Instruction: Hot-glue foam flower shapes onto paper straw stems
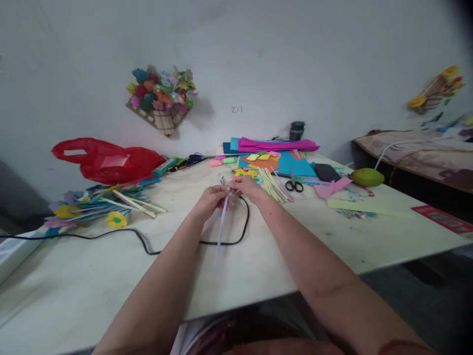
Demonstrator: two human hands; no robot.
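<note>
My left hand [213, 199] and my right hand [244, 187] are close together above the middle of the table. Both have their fingers pinched around the upper end of a thin lavender strip [222, 228], which hangs down toward me. Just beyond my fingertips shows a small silvery thing [222, 180], too small to name. A black cable [247, 217] loops under and around my hands, and its end is hidden behind them. Yellow foam flowers [246, 173] and a bundle of pale yellow strips [275, 185] lie right beyond my right hand.
Black scissors [294, 185], a dark phone [327, 172] and a green-yellow mango-shaped object [367, 177] lie to the right. Coloured sheets [277, 144] are stacked at the back. On the left are a red plastic bag [111, 165], flowers on stems [116, 220] and a white power strip [18, 254].
</note>
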